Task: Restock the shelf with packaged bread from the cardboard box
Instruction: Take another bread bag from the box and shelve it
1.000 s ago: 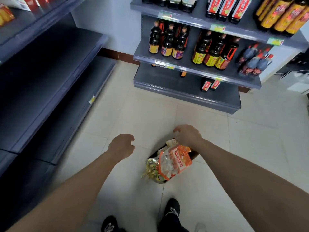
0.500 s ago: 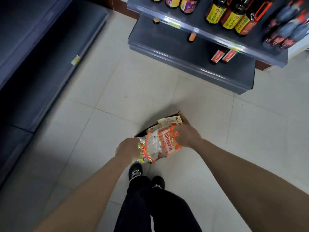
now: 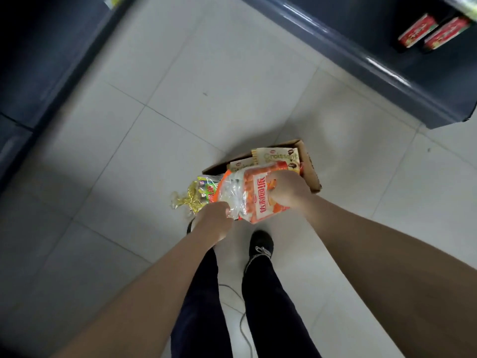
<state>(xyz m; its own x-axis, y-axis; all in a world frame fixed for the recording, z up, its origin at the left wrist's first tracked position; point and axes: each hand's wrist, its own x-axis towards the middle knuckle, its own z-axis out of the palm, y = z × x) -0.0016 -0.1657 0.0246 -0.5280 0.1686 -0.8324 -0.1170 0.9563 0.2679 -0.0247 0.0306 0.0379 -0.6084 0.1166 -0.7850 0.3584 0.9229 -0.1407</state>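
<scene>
Bread pkg point(image 3: 255, 200): orange w/ clear window.

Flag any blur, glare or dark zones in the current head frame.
Head view: motion blur smears the grey shelf edge, with glare streaks along it; the left shelving is sunk in shadow; the orange bread bag print is readable.

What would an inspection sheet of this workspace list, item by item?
Surface: pale tiled floor.
Job's things: box on the floor, holding croissant packs; orange bag over its near end; green bag left of that, support unclear.
Clutter: nothing seen.
Hands: left hand and right hand both grip the orange bag.
Cables: thin cord on the floor between the legs.
Surroundings: left shelf; right shelf with red packs.
</scene>
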